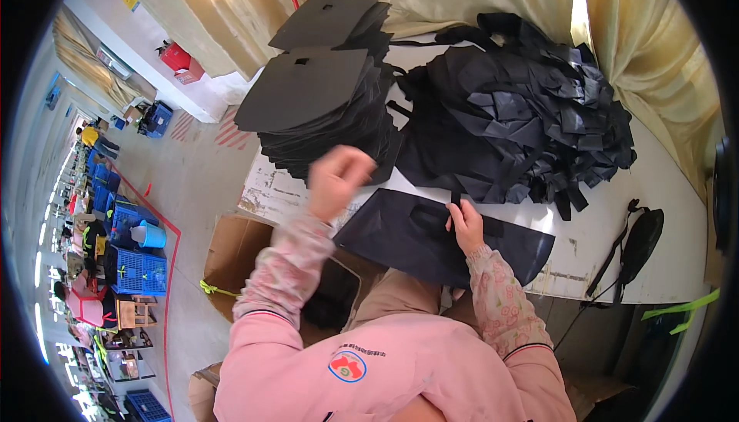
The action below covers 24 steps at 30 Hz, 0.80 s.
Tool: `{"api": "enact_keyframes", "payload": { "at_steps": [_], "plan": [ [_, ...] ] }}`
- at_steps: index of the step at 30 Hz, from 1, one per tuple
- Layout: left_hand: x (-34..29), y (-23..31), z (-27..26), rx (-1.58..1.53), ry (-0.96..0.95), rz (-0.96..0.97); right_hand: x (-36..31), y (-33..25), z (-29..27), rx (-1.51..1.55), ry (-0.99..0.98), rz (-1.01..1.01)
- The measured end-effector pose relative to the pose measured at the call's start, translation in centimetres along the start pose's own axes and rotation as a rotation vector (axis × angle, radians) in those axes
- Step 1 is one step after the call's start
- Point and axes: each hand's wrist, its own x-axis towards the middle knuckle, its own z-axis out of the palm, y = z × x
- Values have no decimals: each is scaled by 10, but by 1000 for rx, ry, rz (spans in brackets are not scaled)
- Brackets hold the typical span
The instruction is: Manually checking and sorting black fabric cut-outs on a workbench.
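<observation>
Cloth [385, 233], black and flat, in the head view: laid along the desk's [668, 183] near edge, seemingly overhanging, likely for handling close to the body; right hand [467, 228] on top, fingers bent at a dark strap [456, 198], apparently steadying, though cannot tell whether pinching or only pressing; left hand [339, 181] blurred, loosely curled before the panel stack [308, 99], cannot tell whether touching or holding anything; panels piled flat toward the left edge, probably for left-hand reach; fabric heap [508, 114] pushed toward the far edge, perhaps to leave working room; pouch [641, 243] by the near right corner, apparently set aside.
</observation>
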Motion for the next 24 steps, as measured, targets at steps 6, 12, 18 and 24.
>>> {"api": "enact_keyframes", "payload": {
  "at_steps": [6, 12, 18, 24],
  "plan": [
    [98, 16, -115, 900, -100, 328, -1, 4, -1, 3, -11, -4],
    [124, 0, -130, 793, -490, 2, -3, 2, -4, 1, -10, -4],
    [118, 3, -129, 685, -244, 103, 9, 12, -3, 96, -45, 39],
    [60, 81, -93, 654, 362, 429, 13, -10, -15, 130, -75, 14]
  ]
}}
